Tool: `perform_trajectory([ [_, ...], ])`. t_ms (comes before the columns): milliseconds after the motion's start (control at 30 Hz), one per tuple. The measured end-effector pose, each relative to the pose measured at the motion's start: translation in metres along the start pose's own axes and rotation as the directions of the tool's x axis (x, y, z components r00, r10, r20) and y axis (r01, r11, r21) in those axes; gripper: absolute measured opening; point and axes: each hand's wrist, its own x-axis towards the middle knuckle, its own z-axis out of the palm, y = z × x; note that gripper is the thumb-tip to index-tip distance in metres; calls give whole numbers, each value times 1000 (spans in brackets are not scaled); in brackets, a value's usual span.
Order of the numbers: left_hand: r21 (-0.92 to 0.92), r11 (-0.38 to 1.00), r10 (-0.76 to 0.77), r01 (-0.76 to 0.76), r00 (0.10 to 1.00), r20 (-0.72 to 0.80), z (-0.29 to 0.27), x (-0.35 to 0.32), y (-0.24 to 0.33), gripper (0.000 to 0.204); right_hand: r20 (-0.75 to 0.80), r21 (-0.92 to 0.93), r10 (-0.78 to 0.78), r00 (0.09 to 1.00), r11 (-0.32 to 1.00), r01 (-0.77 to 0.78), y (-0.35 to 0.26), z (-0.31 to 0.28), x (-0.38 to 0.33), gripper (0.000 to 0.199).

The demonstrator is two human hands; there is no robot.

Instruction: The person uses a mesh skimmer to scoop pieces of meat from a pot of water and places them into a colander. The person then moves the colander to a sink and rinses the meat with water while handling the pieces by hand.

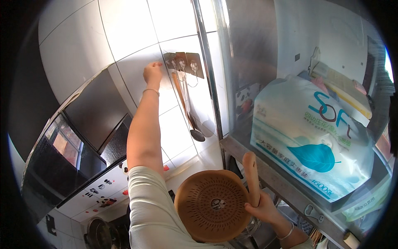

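Note:
My left hand (153,74) is raised to the white tiled wall, fingers curled together, just left of a row of wall hooks (181,62). Whether anything sits between those fingers is hidden. From the hooks hangs a ladle (197,135) with a wooden handle and dark bowl, beside another utensil that glare washes out. Low in front of me, my right hand (265,207) grips the wood-coloured handle (251,174) of a brown pan (207,195). The pan's round underside, marked with rings of small dashes, faces me.
A dark, glossy range hood (97,108) slants along the left. Below it a dark pot (99,232) stands near the stove. On the right, a large white-and-teal tissue pack (311,137) rests on a metal-edged ledge (282,182). A metal upright (209,74) rises beside the hooks.

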Motion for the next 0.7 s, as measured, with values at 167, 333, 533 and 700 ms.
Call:
perform_trajectory([
  [167,-29,999,-39,39,999,-3,2,-2,-5,21,13,-26,-65,998,998,65,-5,2,2,50],
  [333,-30,999,-44,44,999,24,8,-6,-4,22,27,-29,-13,1000,999,14,-1,0,1,54],
  [533,-12,999,-30,30,999,17,10,-4,3,21,12,3,-60,998,998,60,1,4,-1,54],
  [700,86,996,4,-14,993,118,4,3,6,20,4,-19,-47,999,999,47,1,5,-1,51],
])
